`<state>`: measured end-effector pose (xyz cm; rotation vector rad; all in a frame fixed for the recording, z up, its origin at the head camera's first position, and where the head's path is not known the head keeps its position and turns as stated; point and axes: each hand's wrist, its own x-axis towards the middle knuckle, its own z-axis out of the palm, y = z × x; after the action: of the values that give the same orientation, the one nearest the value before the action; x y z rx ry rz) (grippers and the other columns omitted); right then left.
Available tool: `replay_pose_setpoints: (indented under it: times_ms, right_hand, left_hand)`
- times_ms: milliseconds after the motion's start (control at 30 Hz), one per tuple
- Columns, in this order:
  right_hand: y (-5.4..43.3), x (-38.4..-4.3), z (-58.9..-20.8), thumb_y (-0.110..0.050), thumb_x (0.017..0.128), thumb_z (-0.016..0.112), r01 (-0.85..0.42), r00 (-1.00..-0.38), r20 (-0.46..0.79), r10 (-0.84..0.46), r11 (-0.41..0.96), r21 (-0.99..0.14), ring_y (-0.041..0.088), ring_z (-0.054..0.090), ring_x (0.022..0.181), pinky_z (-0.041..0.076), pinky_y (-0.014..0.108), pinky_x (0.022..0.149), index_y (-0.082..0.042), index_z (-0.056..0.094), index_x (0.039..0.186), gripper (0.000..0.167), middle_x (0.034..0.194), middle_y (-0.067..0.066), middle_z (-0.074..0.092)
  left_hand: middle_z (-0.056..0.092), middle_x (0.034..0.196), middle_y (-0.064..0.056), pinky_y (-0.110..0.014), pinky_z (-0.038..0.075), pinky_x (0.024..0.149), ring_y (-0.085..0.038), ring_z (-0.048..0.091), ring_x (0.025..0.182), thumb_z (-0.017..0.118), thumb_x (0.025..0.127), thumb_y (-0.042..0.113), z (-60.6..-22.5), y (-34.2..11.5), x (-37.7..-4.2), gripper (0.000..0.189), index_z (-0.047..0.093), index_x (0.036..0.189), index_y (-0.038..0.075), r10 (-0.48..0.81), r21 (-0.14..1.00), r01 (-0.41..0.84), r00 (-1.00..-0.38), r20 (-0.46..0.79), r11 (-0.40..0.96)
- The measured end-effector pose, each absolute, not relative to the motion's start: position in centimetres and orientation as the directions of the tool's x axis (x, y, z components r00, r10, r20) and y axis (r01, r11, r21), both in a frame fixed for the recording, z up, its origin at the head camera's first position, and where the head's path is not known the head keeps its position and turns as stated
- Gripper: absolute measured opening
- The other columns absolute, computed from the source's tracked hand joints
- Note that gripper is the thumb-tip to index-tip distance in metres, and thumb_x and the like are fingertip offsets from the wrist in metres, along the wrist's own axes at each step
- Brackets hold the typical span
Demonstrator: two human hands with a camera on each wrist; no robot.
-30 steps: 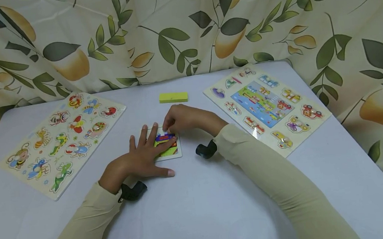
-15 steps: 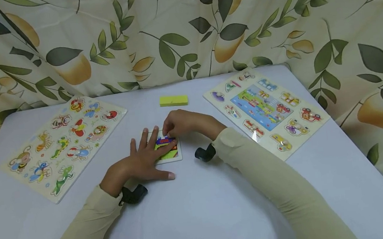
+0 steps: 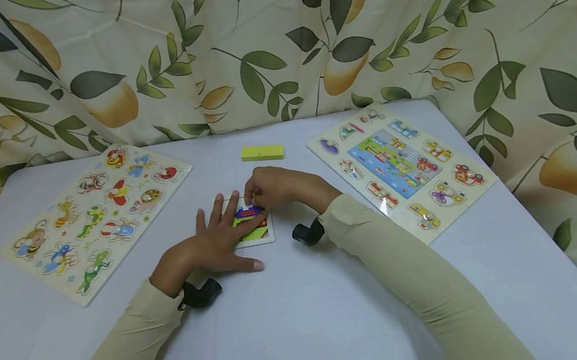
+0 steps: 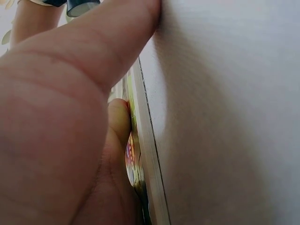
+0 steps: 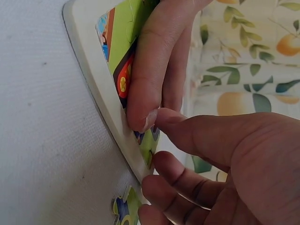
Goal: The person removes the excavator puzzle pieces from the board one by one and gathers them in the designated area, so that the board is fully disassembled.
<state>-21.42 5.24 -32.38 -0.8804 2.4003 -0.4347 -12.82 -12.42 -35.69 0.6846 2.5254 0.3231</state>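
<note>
A small jigsaw puzzle (image 3: 252, 238) in a white-rimmed tray lies mid-table, showing green, red and blue printing. My left hand (image 3: 213, 246) rests spread over its left side, index finger across the picture and thumb on the cloth. My right hand (image 3: 273, 186) bends over the tray's upper right corner. In the right wrist view its thumb meets a left fingertip above the corner, and its other curled fingers sit at the rim. A loose jigsaw piece (image 5: 125, 208) shows just outside the rim, under those fingers. I cannot tell whether the right hand grips a piece.
A yellow block (image 3: 261, 153) lies behind the tray. On the left is an insect peg board (image 3: 97, 220), on the right a vehicle board (image 3: 402, 171) with a picture in its centre. A leaf-patterned curtain (image 3: 261, 18) hangs behind the white table (image 3: 283, 333).
The whole head view has shifted slightly downward. Both hands keep nearly the same place at the tray; the right fingers have moved only a little at its corner.
</note>
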Motion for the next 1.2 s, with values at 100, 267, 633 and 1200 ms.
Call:
replay_pose_setpoints:
  times_ms: [100, 267, 633, 1200]
  right_hand:
    - [5.10, -21.38, -32.38, -0.009, 0.099, 0.053, -0.493, -0.646, -0.376, -0.664, 0.740, -0.458, 0.017, 0.051, 0.092, 0.042, 0.028, 0.078, -0.011, 0.071, 0.106, 0.019, 0.106, 0.004, 0.059]
    - [4.99, -21.20, -32.38, -0.010, 0.098, 0.054, -0.486, -0.666, -0.364, -0.652, 0.748, -0.452, 0.018, 0.049, 0.093, 0.041, 0.029, 0.078, -0.012, 0.071, 0.101, 0.017, 0.107, 0.006, 0.054]
    - [4.91, -21.46, -32.55, -0.009, 0.100, 0.053, -0.495, -0.655, -0.335, -0.677, 0.720, -0.487, 0.017, 0.053, 0.089, 0.042, 0.028, 0.078, -0.008, 0.070, 0.099, 0.017, 0.099, 0.004, 0.063]
    - [5.60, -21.74, -33.08, -0.005, 0.098, 0.055, -0.412, -0.698, -0.287, -0.656, 0.696, -0.588, 0.019, 0.053, 0.088, 0.044, 0.030, 0.080, -0.004, 0.065, 0.112, 0.018, 0.099, 0.007, 0.061]
  left_hand:
    - [-0.025, 0.157, -0.014, -0.072, -0.013, 0.100, -0.041, -0.030, 0.138, 0.063, 0.078, 0.072, -35.71, -12.56, -12.78, 0.095, 0.019, 0.155, 0.039, 0.531, 0.358, 0.407, -0.748, -0.398, 0.841]
    - [-0.026, 0.157, -0.012, -0.071, -0.013, 0.101, -0.040, -0.031, 0.138, 0.063, 0.078, 0.071, -35.73, -12.53, -12.72, 0.094, 0.016, 0.154, 0.041, 0.531, 0.363, 0.404, -0.751, -0.392, 0.840]
    - [-0.025, 0.158, -0.012, -0.072, -0.012, 0.101, -0.040, -0.030, 0.138, 0.062, 0.078, 0.071, -36.02, -12.53, -12.87, 0.094, 0.016, 0.155, 0.040, 0.531, 0.340, 0.418, -0.754, -0.387, 0.842]
    - [-0.025, 0.158, -0.012, -0.071, -0.012, 0.101, -0.041, -0.029, 0.139, 0.062, 0.078, 0.073, -35.84, -12.50, -12.89, 0.096, 0.015, 0.155, 0.040, 0.524, 0.333, 0.413, -0.752, -0.399, 0.847]
